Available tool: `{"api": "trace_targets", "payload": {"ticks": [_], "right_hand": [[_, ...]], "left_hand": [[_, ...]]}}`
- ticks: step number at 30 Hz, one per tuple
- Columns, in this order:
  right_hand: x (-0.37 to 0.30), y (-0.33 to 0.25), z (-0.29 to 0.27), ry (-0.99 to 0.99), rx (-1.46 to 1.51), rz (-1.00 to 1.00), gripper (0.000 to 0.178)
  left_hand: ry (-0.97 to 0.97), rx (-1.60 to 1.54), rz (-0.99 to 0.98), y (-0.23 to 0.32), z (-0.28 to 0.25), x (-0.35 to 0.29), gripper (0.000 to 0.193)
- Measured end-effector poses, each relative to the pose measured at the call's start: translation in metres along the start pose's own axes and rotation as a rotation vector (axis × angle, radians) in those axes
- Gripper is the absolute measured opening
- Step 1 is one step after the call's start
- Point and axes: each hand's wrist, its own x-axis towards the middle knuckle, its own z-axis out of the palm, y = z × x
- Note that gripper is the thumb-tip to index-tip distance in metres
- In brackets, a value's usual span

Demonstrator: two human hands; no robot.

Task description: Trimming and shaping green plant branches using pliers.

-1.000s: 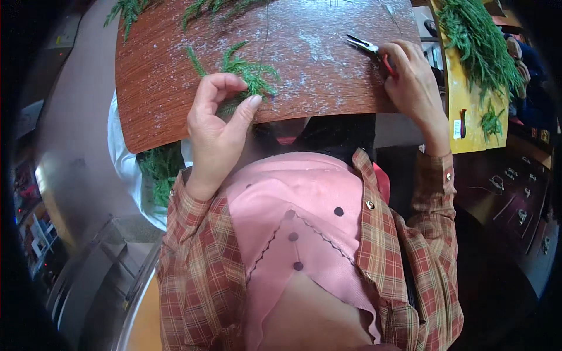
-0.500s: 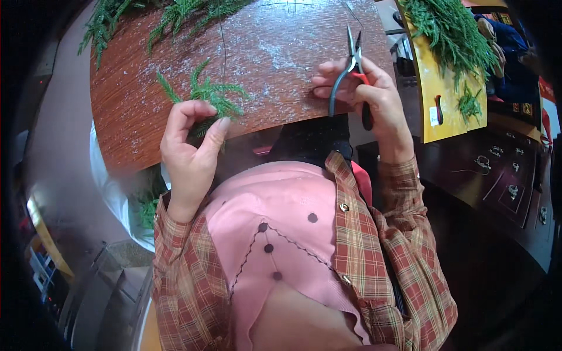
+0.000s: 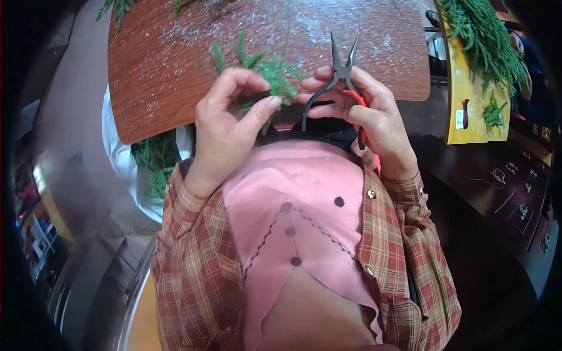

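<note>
My left hand point(image 3: 228, 123) pinches a small green artificial pine sprig point(image 3: 275, 76) between thumb and fingers, its tips fanning out over the table's near edge. Beside it, my right hand point(image 3: 374, 114) holds a pair of needle-nose pliers point(image 3: 342, 73), with one dark handle and one red-and-black handle. The jaws point away from me and stand spread with nothing between them. The fingertips of my right hand come close to the sprig's right side; whether they touch it I cannot tell.
The brown wooden table point(image 3: 170, 76) is strewn with whitish flecks. More green branches point(image 3: 120, 10) lie at its far left. Below its left side, a white bag point(image 3: 120, 140) holds greenery point(image 3: 155, 161). To the right, a yellow table point(image 3: 459, 99) carries a large pile of branches point(image 3: 486, 41).
My two hands have come closer together, the left moving right with the sprig. The pliers' jaws have spread wider. The view has shifted, so the table sits higher.
</note>
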Motion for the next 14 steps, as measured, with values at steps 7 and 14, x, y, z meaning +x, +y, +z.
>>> {"api": "trace_targets", "payload": {"ticks": [7, 14], "right_hand": [[-0.011, 0.026, 0.003, -0.205, 0.362, 0.258, 0.072], [-0.012, 0.025, 0.013, -0.36, 0.392, 0.293, 0.077]], "left_hand": [[0.102, -0.022, 0.041, -0.006, -0.003, 0.004, 0.02], [0.132, 0.051, 0.134, -0.005, -0.008, 0.002, 0.021]]}}
